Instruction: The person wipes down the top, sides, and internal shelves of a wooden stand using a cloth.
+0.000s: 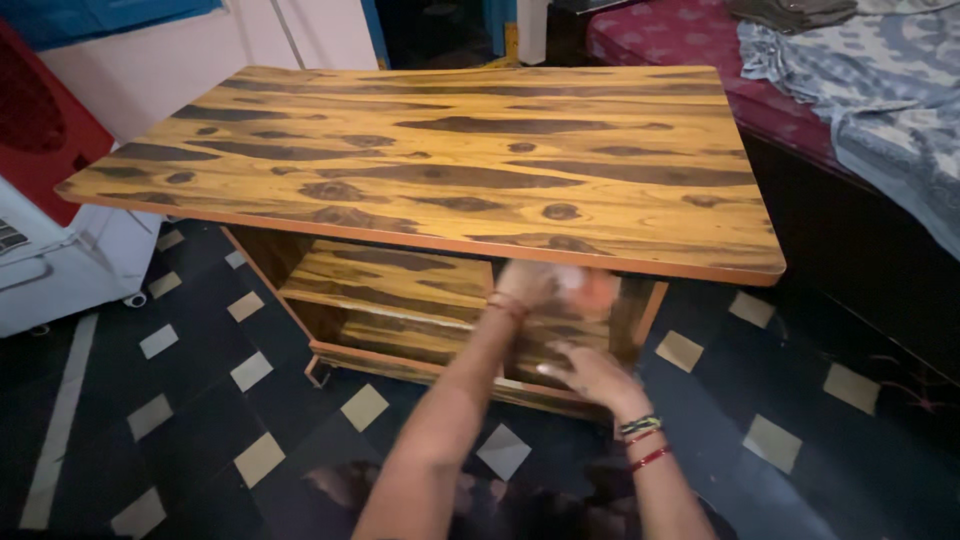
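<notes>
At frame centre, the left hand (528,283) reaches under the yellow-brown streaked wooden table (450,160), pressing a blurred pale cloth (585,285); whether it is gripped I cannot tell. Lower right, the right hand (590,373) rests open-fingered on the table's lower shelf (400,335).

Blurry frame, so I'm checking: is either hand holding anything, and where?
The left hand seems to hold something pale under the wooden table, too blurred to name. The right hand holds nothing.

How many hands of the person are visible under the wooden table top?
2. The left hand reaches into the shelf space just below the table top, blurred. The right hand is lower, at the front of the bottom shelf. No other hands show.
</notes>
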